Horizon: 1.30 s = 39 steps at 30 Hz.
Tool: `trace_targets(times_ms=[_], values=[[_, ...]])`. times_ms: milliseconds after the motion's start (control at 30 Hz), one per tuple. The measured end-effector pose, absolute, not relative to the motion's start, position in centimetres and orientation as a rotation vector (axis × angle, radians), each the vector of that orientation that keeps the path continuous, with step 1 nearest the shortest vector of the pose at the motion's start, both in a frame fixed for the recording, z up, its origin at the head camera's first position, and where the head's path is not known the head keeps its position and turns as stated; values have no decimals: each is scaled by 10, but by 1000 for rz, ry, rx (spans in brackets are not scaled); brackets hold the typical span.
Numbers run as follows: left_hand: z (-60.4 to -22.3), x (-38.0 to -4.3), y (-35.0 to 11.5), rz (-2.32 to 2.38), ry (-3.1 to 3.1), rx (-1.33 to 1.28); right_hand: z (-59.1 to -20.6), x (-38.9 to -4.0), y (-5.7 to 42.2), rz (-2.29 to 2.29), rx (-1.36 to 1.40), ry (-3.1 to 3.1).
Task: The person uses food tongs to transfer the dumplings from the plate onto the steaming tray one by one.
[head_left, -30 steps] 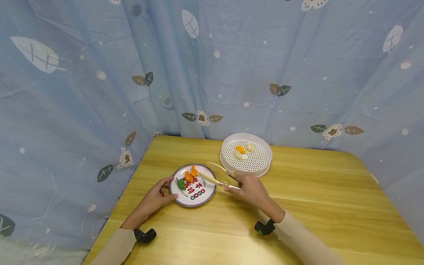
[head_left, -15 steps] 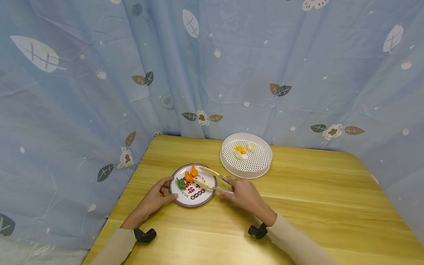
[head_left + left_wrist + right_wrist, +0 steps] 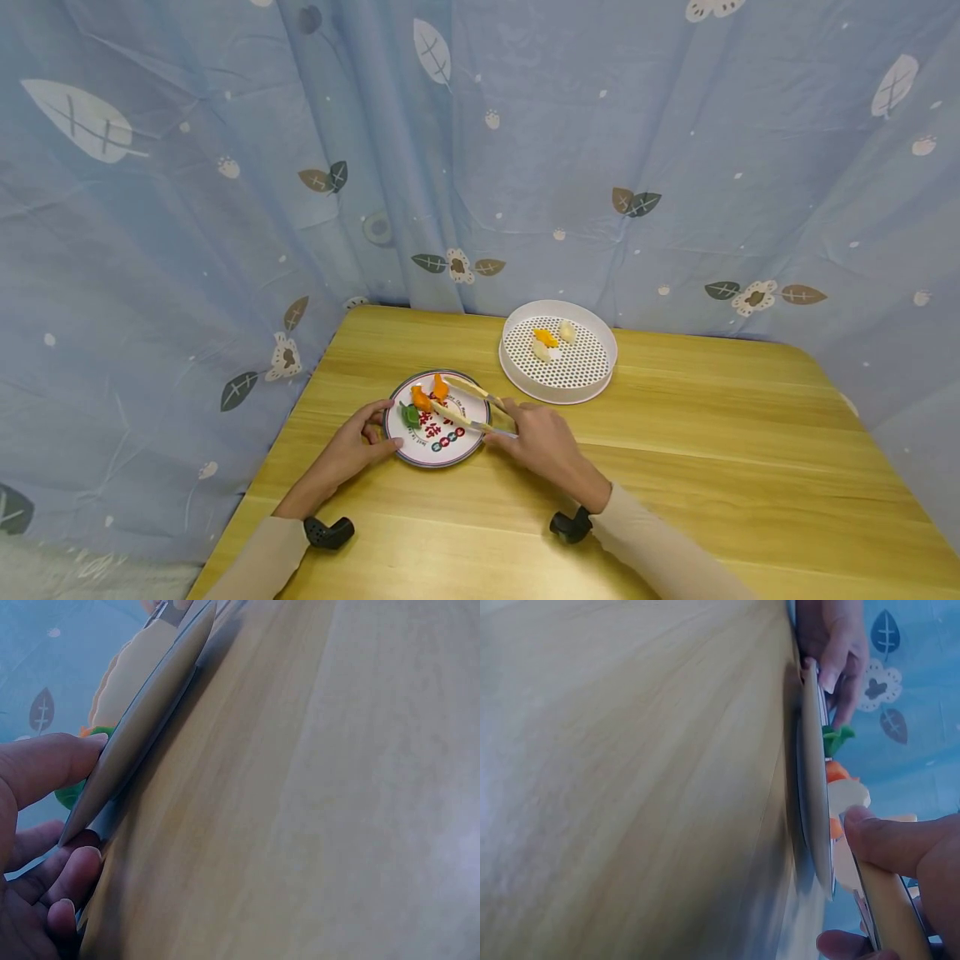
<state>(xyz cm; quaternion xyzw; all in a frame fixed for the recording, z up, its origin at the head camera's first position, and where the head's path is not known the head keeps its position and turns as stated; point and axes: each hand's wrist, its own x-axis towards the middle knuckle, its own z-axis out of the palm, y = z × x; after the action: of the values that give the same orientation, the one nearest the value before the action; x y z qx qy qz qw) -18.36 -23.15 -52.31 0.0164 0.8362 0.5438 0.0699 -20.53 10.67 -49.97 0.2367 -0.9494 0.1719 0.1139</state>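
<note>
My left hand (image 3: 357,442) holds the left rim of a round white plate (image 3: 471,446) with red lettering; in the left wrist view its thumb lies over the rim and fingers curl beneath. On the plate lie a green piece (image 3: 410,416) and two orange pieces (image 3: 422,398), which look like toy vegetables. From the right, my right hand (image 3: 543,440) grips a pair of tongs (image 3: 467,422) with cream-coloured arms. The tongs are spread, their tips over the plate right beside the orange pieces. The right wrist view shows the thumb pressed along the handle (image 3: 889,907).
Behind the plate to the right, a white round tray with a perforated bottom (image 3: 573,373) holds a yellow piece (image 3: 546,338) and two pale pieces (image 3: 567,332). A wooden table (image 3: 712,467) carries everything, with a blue patterned curtain (image 3: 540,150) along its back and left.
My right hand has moved left with the tongs, bringing their tips over the plate to the orange pieces. One orange piece has shifted slightly left. The left hand keeps its hold.
</note>
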Motion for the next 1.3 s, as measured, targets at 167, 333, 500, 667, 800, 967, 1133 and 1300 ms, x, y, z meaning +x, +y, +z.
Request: trace_targets(times_ms=[167, 333, 500, 667, 800, 967, 1133, 1300], values=[[-526, -185, -232, 1621, 2531, 45, -500, -206, 104, 514, 716, -2774], [-526, -185, -232, 1625, 2532, 55, -502, -207, 105, 520, 736, -2748], [-523, -185, -231, 1640, 2529, 68, -503, -206, 110, 550, 756, -2719], [-523, -185, -230, 1628, 2542, 52, -504, -204, 113, 543, 758, -2710], [-523, -184, -231, 1616, 2547, 52, -504, -203, 115, 569, 754, -2709], [-524, -184, -231, 1605, 2546, 40, -501, -202, 119, 598, 754, -2722], [-524, -184, -231, 1603, 2549, 44, -497, -203, 125, 637, 729, -2737], [-523, -184, -230, 1595, 2558, 42, -492, -204, 132, 689, 723, -2717]])
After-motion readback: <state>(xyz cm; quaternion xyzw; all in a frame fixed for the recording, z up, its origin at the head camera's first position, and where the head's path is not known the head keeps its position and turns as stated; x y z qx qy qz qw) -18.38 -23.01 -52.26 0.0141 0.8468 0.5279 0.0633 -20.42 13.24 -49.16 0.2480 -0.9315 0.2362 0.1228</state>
